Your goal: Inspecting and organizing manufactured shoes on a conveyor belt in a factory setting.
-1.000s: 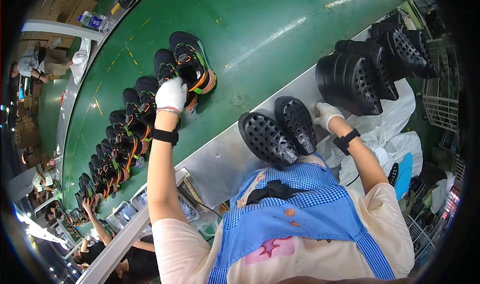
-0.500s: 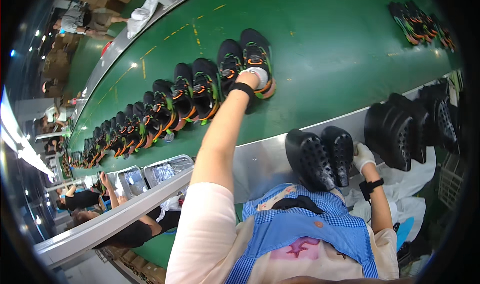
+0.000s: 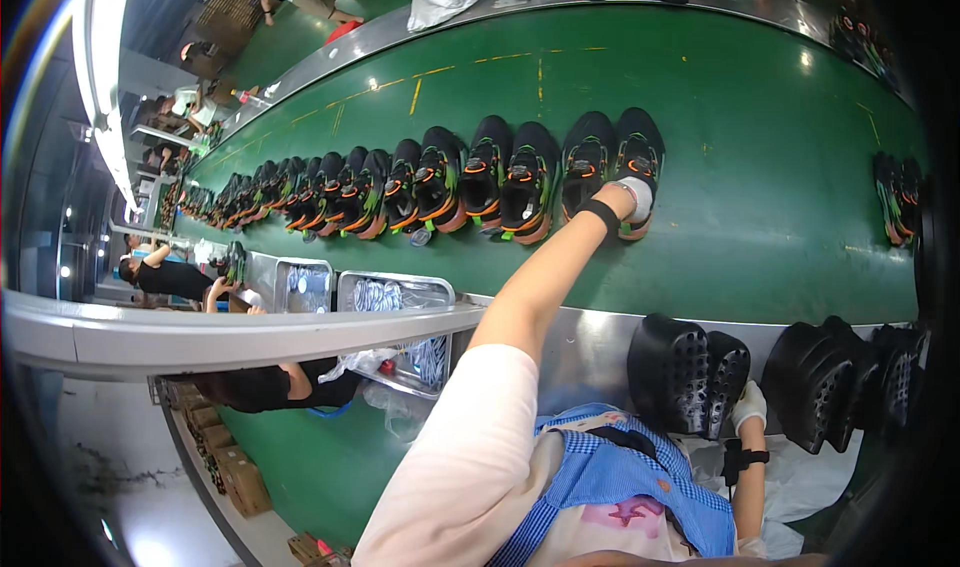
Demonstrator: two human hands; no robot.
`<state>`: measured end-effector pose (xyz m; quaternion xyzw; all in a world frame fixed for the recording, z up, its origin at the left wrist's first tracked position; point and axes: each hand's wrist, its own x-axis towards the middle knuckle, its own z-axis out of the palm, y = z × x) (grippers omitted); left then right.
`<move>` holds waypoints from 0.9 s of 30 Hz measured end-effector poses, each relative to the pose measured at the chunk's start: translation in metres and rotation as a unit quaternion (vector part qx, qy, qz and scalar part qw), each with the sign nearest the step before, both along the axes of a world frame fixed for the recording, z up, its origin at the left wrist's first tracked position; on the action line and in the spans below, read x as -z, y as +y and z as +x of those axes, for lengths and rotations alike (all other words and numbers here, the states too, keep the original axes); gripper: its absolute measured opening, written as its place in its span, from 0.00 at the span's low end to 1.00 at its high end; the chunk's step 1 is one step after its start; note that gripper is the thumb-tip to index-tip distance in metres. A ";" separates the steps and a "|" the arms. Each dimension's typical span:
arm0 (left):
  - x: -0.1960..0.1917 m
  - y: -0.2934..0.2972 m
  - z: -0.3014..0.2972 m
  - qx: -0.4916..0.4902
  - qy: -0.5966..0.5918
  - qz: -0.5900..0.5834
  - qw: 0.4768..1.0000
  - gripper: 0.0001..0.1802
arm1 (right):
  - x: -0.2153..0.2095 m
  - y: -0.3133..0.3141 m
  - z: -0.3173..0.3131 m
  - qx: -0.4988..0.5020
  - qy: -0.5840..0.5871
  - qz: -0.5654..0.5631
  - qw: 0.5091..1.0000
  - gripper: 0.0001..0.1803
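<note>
My left hand (image 3: 635, 199), in a white glove that leaves part of it bare, grips the heel opening of a black sneaker (image 3: 637, 139) with orange laces and green trim. Its fingers are partly hidden inside the shoe. A matching sneaker (image 3: 588, 152) stands close on its left. Down by my apron, my gloved right hand (image 3: 749, 407) is closed against the edge of a black perforated shoe-shaped form (image 3: 727, 372). Another, larger black form (image 3: 668, 367) leans beside that one on the metal ledge (image 3: 590, 342).
A long row of similar sneakers (image 3: 440, 172) runs left along the green belt (image 3: 450, 267). More sneakers (image 3: 895, 199) stand far right. Further black forms (image 3: 810, 377) line the ledge at right. Left are metal trays (image 3: 400, 292), a white rail (image 3: 250, 339) and co-workers.
My view has turned, so the belt and sneakers appear farther right and more level. My left hand remains at the end sneaker, and my right hand remains at the black forms.
</note>
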<state>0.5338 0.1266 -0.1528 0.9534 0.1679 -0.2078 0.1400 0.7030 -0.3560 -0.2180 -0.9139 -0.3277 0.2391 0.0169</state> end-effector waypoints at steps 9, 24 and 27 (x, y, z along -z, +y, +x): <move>-0.023 -0.010 -0.101 -0.388 -0.141 0.052 0.909 0.23 | 0.110 -0.057 0.053 0.113 0.126 0.122 0.978 0.04; 0.006 -0.023 -0.083 -0.381 -0.136 0.127 0.905 0.10 | 0.083 -0.055 0.057 0.120 0.178 0.089 0.973 0.08; 0.032 -0.005 -0.078 -0.320 -0.039 0.018 0.947 0.12 | 0.083 -0.057 0.058 0.124 0.192 0.099 0.968 0.08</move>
